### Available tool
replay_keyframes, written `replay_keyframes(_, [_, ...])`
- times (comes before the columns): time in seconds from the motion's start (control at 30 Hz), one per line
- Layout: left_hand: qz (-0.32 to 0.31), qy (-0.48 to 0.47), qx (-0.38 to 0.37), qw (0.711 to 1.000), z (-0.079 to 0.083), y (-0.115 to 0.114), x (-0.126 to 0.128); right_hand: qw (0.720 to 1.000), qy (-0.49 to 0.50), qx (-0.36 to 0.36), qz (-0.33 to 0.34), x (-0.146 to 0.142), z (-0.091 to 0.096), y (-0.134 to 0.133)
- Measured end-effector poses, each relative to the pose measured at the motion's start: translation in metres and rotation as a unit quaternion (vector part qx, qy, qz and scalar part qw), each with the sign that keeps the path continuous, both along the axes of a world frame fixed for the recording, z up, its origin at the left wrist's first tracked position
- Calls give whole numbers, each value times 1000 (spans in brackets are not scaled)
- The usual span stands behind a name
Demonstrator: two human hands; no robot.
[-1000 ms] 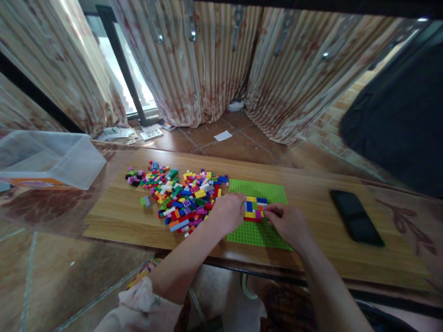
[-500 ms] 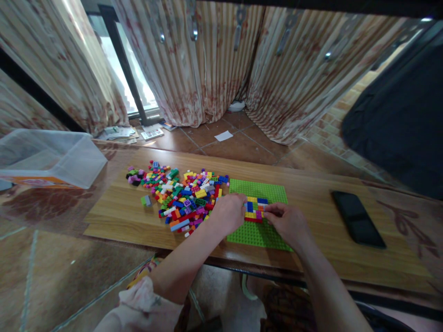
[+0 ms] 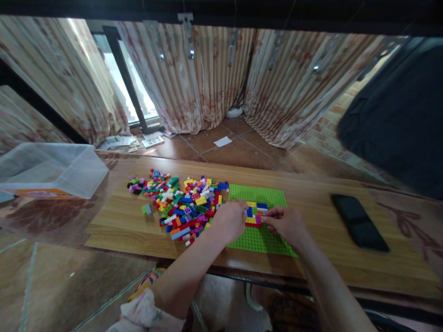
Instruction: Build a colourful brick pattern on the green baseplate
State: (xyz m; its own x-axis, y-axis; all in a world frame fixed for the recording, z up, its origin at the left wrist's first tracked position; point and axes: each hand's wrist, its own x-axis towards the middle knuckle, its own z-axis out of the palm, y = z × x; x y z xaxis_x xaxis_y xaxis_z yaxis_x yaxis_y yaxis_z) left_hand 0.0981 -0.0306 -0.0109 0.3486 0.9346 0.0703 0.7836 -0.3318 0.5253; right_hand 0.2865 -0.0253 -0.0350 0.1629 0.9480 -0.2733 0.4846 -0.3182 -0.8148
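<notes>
A block of joined toy bricks [image 3: 255,213] in blue, yellow, white, red and purple lies over the green baseplate [image 3: 258,242]. My left hand [image 3: 232,222] has its bent fingers closed at the block's left side and covers that end. From the right, my right hand [image 3: 285,225] pinches the block's right edge with thumb and index finger. Whether a small loose brick sits between those fingertips is too small to tell. Left of the baseplate a heap of loose toy bricks [image 3: 187,207] spreads over the wooden table, partly behind my left hand.
A black phone [image 3: 359,222] lies on the wooden table [image 3: 321,221] at the right. At the far left stands a clear plastic box [image 3: 55,168] with an orange label. One green and grey brick piece [image 3: 146,210] lies apart from the heap. Striped curtains [image 3: 207,83] hang beyond.
The camera view has tilted slightly, so the scene sits a little lower. Both hands remain at the brick block, with the right fingers shifted slightly along its right edge.
</notes>
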Motion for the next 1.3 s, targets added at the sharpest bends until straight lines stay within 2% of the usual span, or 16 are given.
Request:
replay_keyframes(0.13, [5, -23, 2, 1000, 7, 0, -5, 1000, 13, 1, 5, -2, -2, 3])
replay_keyframes(0.27, [29, -55, 9, 998, 18, 4, -17, 1000, 27, 5, 13, 0, 5, 1])
replay_keyframes(0.47, [123, -124, 44, 984, 30, 15, -46, 993, 63, 104, -11, -7, 27, -8])
replay_keyframes(0.63, [155, -129, 69, 977, 30, 17, -60, 991, 30, 133, 9, -19, 26, -9])
replay_keyframes(0.77, [143, -106, 62, 982, 29, 15, -59, 991, -15, 132, 16, -7, 23, -5])
replay_keyframes(0.9, [117, -103, 42, 987, 28, 13, -53, 986, -69, 117, 98, 6, 19, -6])
replay_keyframes(1.03, [109, -102, 25, 988, 31, 11, -49, 966, -150, 136, 159, 6, 11, -9])
replay_keyframes(1.17, [107, -96, 21, 989, 32, 11, -47, 949, -203, 161, 178, 5, 7, -10])
replay_keyframes(1.3, [100, -100, 26, 990, 29, 11, -47, 945, -214, 162, 189, 7, 9, -11])
